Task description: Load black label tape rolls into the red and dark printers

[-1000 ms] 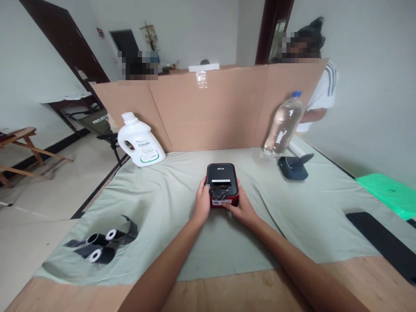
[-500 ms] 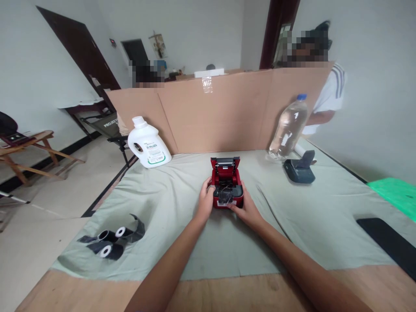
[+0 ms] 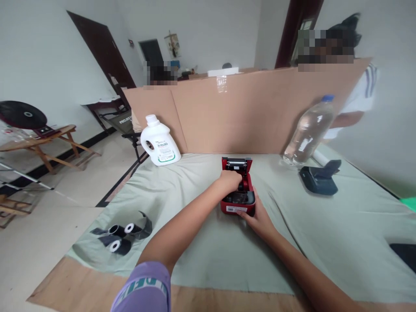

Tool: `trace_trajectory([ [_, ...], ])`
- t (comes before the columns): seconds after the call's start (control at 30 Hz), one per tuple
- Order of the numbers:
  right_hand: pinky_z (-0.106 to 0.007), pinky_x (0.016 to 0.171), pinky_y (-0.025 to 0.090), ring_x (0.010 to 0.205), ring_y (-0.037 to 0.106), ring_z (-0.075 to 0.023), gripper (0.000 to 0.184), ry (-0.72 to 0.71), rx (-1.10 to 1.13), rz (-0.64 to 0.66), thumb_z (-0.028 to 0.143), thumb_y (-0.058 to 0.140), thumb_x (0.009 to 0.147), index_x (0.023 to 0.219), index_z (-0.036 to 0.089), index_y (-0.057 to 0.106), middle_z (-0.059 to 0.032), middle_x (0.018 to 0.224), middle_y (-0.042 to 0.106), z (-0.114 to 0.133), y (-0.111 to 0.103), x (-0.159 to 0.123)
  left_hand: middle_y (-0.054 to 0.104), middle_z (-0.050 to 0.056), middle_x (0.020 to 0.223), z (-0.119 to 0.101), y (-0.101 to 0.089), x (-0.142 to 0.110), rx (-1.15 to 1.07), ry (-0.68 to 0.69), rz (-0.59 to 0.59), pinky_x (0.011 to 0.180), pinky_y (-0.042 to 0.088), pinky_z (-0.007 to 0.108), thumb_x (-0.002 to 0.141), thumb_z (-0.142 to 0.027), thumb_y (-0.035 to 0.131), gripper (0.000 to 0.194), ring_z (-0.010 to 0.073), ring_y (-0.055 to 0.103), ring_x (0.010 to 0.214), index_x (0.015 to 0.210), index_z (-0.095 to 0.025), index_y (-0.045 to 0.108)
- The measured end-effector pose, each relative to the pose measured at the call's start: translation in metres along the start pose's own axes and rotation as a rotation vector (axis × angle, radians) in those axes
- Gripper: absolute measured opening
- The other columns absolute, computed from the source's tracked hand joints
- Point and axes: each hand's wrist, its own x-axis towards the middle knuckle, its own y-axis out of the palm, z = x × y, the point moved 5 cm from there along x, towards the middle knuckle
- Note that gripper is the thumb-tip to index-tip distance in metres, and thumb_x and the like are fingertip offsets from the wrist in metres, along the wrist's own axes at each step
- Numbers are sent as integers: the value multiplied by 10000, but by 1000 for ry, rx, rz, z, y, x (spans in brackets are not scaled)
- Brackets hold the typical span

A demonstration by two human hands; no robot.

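Note:
A small red and black printer [image 3: 238, 207] sits on the green cloth in front of me with its lid [image 3: 236, 164] raised. My left hand [image 3: 231, 181] reaches into the open compartment, its fingers curled and their tips hidden inside. Dark film [image 3: 238, 197] lies over the printer's front part. My right hand [image 3: 258, 216] grips the printer's right side, thumb at the front near a white label. To the left on the cloth lie several black rolls [image 3: 120, 247] with loose ends of film.
A cardboard panel [image 3: 234, 117] stands across the back. Before it are a white jug [image 3: 160, 143] and a large clear bottle [image 3: 308, 134]. At right sits a dark device [image 3: 318, 178] with its flap up. Two people are behind the panel.
My left hand has left the printer's left side and moved up into its open compartment. My right hand stays on the right side. The camera view has shifted left.

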Motion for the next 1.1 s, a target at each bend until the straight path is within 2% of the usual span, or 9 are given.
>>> trace_trajectory([
  [0.1, -641, 1110, 412, 1404, 441, -421, 962, 20, -18, 3, 453, 730, 851, 1614, 281, 170, -158, 1501, 482, -4, 0, -1, 746, 132, 799, -2, -8, -9, -16, 22, -27, 896, 486, 435, 563, -67, 774, 155, 373, 706, 939, 581, -195, 690],
  [0.17, -653, 1090, 425, 1388, 454, -439, 978, 22, -22, 7, 457, 729, 846, 1619, 296, 152, -161, 1504, 479, -5, -1, -1, 751, 107, 853, 3, -20, -27, -73, 77, -84, 870, 493, 405, 688, -190, 735, 29, 331, 700, 914, 710, -206, 727],
  [0.3, -624, 1054, 481, 1344, 508, -436, 965, 14, 23, 18, 454, 733, 843, 1614, 317, 170, -144, 1480, 515, 2, -1, 1, 736, 51, 959, 38, -42, -82, -349, 134, -214, 772, 503, 313, 925, -399, 524, 266, 232, 666, 857, 997, -213, 700],
  [0.47, -595, 1071, 492, 1332, 540, -400, 914, 11, 70, 18, 456, 739, 841, 1597, 314, 244, -118, 1465, 550, 13, -3, 4, 688, 29, 924, 123, -64, -155, -350, -69, -426, 791, 497, 299, 867, -493, 629, 339, 221, 631, 861, 1051, -208, 649],
  [0.6, -576, 1111, 460, 1361, 524, -361, 898, 38, 84, 43, 439, 733, 858, 1597, 298, 242, -118, 1519, 503, 13, -2, 4, 697, 80, 997, 201, -93, -212, -100, -322, -588, 907, 486, 335, 809, -533, 674, 346, 268, 624, 982, 929, -209, 698],
  [0.7, -570, 1121, 448, 1363, 524, -350, 918, 49, 81, 43, 437, 743, 854, 1601, 287, 230, -133, 1521, 501, 9, -1, 4, 719, 83, 985, 260, -108, -250, 1, -568, -643, 863, 488, 344, 793, -565, 686, 389, 281, 650, 953, 978, -224, 714],
  [0.87, -570, 1129, 437, 1377, 507, -346, 965, 78, 71, 43, 456, 762, 833, 1605, 275, 211, -137, 1532, 487, 8, -1, 5, 746, 90, 1062, 320, -102, -280, -73, -825, -619, 832, 491, 330, 731, -415, 742, 516, 282, 686, 997, 1194, -216, 634],
  [0.97, -557, 1139, 430, 1380, 505, -342, 970, 81, 73, 42, 461, 760, 834, 1607, 265, 208, -142, 1529, 488, 11, -1, 5, 725, 125, 1164, 330, -92, -281, -108, -852, -604, 849, 494, 325, 708, -313, 714, 517, 293, 668, 1087, 1200, -182, 621],
  [1.1, -552, 1149, 418, 1408, 473, -349, 963, 58, 70, 57, 467, 747, 841, 1611, 278, 201, -139, 1570, 437, 12, -1, 6, 741, 111, 1123, 334, -72, -271, -35, -810, -462, 854, 486, 321, 733, -271, 650, 314, 298, 668, 1071, 1034, -192, 692],
])
